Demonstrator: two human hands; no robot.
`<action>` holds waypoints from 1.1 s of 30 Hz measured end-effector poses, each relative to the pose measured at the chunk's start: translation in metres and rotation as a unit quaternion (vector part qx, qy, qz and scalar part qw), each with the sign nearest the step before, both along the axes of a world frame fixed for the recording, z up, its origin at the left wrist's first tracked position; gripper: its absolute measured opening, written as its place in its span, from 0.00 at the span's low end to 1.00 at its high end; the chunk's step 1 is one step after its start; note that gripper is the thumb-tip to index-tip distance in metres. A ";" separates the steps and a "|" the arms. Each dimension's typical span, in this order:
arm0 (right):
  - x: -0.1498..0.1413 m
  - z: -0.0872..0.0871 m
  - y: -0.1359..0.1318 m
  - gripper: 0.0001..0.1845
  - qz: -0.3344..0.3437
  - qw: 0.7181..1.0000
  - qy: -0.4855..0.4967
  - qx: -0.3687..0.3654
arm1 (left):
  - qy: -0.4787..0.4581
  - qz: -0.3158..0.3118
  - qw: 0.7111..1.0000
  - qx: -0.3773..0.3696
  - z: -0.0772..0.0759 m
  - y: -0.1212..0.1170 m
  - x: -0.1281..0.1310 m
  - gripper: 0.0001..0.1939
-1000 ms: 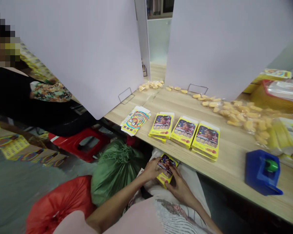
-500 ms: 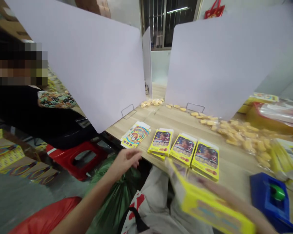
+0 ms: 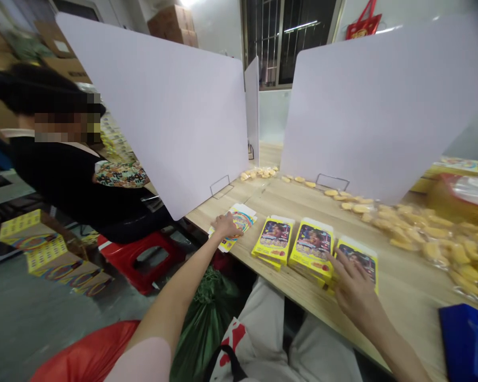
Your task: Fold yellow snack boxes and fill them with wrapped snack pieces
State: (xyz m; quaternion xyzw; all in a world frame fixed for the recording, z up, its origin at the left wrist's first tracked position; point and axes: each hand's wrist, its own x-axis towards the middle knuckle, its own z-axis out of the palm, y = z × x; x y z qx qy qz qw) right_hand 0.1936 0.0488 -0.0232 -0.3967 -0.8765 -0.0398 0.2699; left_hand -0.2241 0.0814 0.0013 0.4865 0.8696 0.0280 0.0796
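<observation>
Three stacks of flat yellow printed boxes (image 3: 310, 249) lie side by side on the light wood table (image 3: 406, 297), just in from its near edge at lower centre of the frame, their long axes running from that edge toward the white panels. One flattened multicoloured box (image 3: 244, 220) lies left of the row, its long axis slanting toward the upper right. The left hand (image 3: 225, 225) is open and palm down, resting on the near end of that flattened box with no visible grip. The right hand (image 3: 352, 284) is also open, its spread fingers (image 3: 338, 260) touching the rightmost stack (image 3: 360, 262) (the hand hides that stack's lower corner). Two large white panels (image 3: 382, 106) stand on the table with a narrower one (image 3: 252, 111) between and behind them. Pale yellow pieces (image 3: 426, 239) spread across the table toward the right edge of the frame, and a blue block (image 3: 466, 339) sits at lower right. At left, one seated person (image 3: 59, 185) in a black top is near a red stool (image 3: 137, 260), and one green sack (image 3: 205, 323) lies below the table's near edge.
</observation>
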 end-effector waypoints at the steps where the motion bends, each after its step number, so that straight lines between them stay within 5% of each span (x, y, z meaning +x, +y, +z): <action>1: 0.002 0.002 -0.005 0.38 -0.003 1.000 0.010 0.000 | 0.002 0.003 1.000 0.002 0.000 0.001 -0.002 0.53; 5: 0.001 0.019 -0.031 0.29 0.012 0.993 0.116 -0.032 | -0.007 0.016 0.999 0.032 0.014 -0.001 -0.010 0.49; 8: -0.017 0.033 -0.052 0.20 0.041 0.957 0.245 -0.151 | -0.049 -0.012 0.990 0.132 0.038 -0.023 -0.006 0.47; 12: -0.062 0.049 -0.069 0.19 0.090 0.812 0.383 -0.430 | -0.149 -0.098 0.949 0.260 0.066 -0.082 0.037 0.46; 14: -0.084 0.052 -0.071 0.26 0.124 0.737 0.432 -0.504 | -0.217 -0.159 0.921 0.283 0.068 -0.114 0.073 0.50; 16: -0.095 0.049 -0.071 0.29 0.153 0.705 0.456 -0.522 | -0.284 -0.200 0.894 0.283 0.059 -0.138 0.110 0.55; 19: -0.082 0.035 -0.077 0.21 0.087 0.733 0.455 -0.498 | -0.391 -0.188 0.854 0.288 0.033 -0.157 0.156 0.54; 23: -0.031 0.013 -0.099 0.19 -0.037 0.764 0.446 -0.465 | -0.601 -0.181 0.751 0.206 0.002 -0.158 0.193 0.31; 26: 0.003 -0.001 -0.119 0.32 -0.036 0.753 0.488 -0.440 | -0.660 -0.232 0.699 0.151 -0.011 -0.157 0.209 0.33; 29: 0.025 -0.010 -0.136 0.45 -0.036 0.766 0.481 -0.424 | -0.681 -0.282 0.671 0.082 -0.020 -0.158 0.217 0.36; 33: 0.044 -0.013 -0.142 0.25 -0.036 0.811 0.421 -0.405 | -0.628 -0.320 0.707 0.061 -0.025 -0.150 0.219 0.27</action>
